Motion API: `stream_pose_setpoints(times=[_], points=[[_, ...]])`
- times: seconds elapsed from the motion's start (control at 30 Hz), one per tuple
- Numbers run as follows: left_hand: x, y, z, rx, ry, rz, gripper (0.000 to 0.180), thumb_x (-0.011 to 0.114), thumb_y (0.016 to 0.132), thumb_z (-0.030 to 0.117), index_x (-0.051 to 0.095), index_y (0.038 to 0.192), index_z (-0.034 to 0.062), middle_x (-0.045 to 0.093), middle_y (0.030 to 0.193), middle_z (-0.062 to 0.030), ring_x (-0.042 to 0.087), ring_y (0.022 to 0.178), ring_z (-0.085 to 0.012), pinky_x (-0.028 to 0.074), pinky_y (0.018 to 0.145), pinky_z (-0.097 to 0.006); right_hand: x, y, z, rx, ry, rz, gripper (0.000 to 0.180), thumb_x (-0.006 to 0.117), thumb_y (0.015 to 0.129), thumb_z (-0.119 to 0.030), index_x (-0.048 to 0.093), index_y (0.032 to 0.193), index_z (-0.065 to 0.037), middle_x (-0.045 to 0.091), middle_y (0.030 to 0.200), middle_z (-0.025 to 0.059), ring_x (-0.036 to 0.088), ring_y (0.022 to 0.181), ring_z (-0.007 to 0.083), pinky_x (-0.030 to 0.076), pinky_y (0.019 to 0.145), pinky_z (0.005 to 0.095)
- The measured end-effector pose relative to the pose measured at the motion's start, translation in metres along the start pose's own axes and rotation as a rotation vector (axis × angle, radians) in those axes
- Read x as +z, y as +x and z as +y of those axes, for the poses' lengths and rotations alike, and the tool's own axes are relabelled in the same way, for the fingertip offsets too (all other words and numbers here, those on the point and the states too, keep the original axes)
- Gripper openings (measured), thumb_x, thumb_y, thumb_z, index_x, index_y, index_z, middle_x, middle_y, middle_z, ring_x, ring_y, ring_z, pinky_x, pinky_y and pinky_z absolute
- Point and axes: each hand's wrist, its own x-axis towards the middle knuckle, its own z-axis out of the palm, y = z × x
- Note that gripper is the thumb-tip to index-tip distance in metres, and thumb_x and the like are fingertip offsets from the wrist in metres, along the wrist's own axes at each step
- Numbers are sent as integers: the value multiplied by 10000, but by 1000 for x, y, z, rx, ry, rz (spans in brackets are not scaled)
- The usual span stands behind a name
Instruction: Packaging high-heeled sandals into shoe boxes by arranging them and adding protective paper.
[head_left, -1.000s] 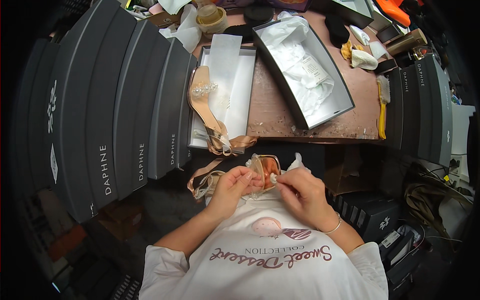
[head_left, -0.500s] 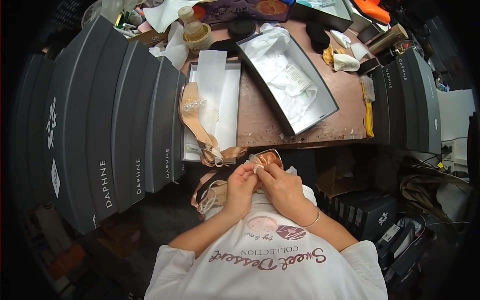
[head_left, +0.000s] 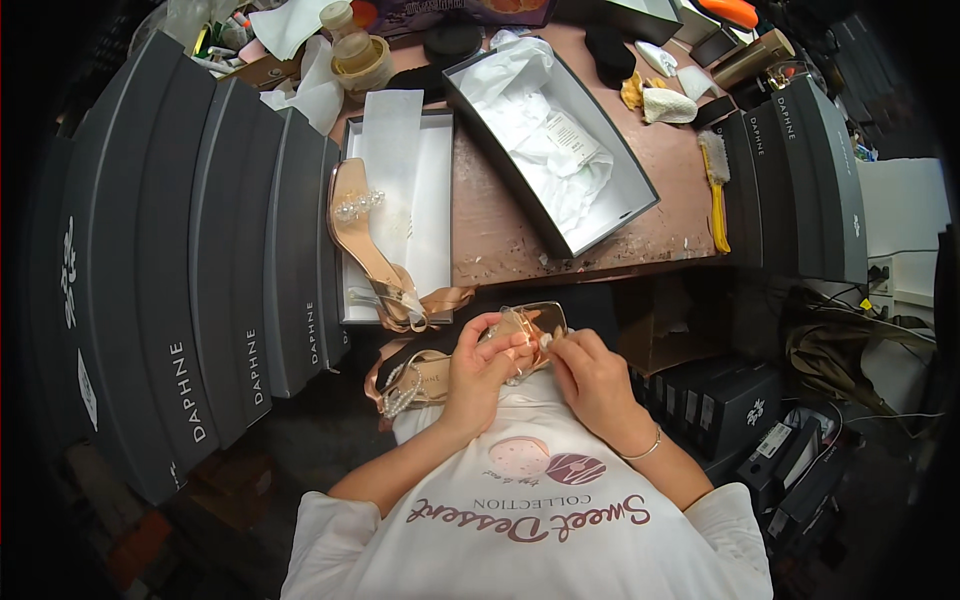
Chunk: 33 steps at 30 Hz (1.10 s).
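Over my lap, my left hand (head_left: 478, 372) is closed, its fingertips pinching a crinkled clear strip (head_left: 520, 325). To its right, my right hand (head_left: 598, 388) pinches a small whitish piece (head_left: 546, 341) between thumb and fingers. Just beyond both hands shows the copper-coloured part of a sandal (head_left: 546, 312). Left of my left hand lies a beige insole (head_left: 432, 378) with a pearl-beaded strap (head_left: 402, 390); my hands hide whether it belongs to the same shoe. Another rose-gold sandal (head_left: 352, 215) with pearls and a ribbon rests along the open white-lined box (head_left: 430, 220).
A grey box (head_left: 640, 190) with white tissue stands on the worn table (head_left: 490, 235). Dark shoeboxes (head_left: 230, 250) are stacked at left, more (head_left: 790, 190) at right. A yellow-handled brush (head_left: 718, 205) lies near the right stack. Jars (head_left: 358, 60) and cloths (head_left: 668, 105) sit farther back.
My hands were together at the small whitish piece; now my right hand has drawn away to the right with it. The clear strip shows more between them. The whole view has shifted slightly.
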Motion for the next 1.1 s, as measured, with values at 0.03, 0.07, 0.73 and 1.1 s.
stream_pose_setpoints(times=[0.03,0.07,0.73,1.1], points=[[-1,0,-1,4,-3,-7,435,494,891,-80,345,1280,46,607,1112,-170,640,967,-190,539,809,-275,-3,7,-3,0,-8,10,138,640,810,-44,626,947,-60,569,837,93,620,670,275,498,533,350],[-2,-1,-1,8,-6,-14,444,494,892,-81,342,1288,48,604,1120,-170,640,966,-191,540,813,-277,2,10,-2,-46,-42,-33,177,629,795,-42,622,971,-58,565,830,89,620,662,267,498,524,346],[-8,-5,-5,-22,73,-17,394,487,903,-65,401,1281,3,609,1138,-177,620,1044,-196,523,889,-290,15,-3,-2,-64,-162,-242,210,607,766,-52,604,976,-53,564,856,79,637,708,232,507,501,341],[0,-1,2,-40,85,0,403,476,905,-64,398,1296,-5,598,1153,-169,614,1043,-202,520,886,-295,22,-9,1,-95,-71,-190,174,676,782,-74,626,949,-62,581,860,88,622,638,255,511,523,333]])
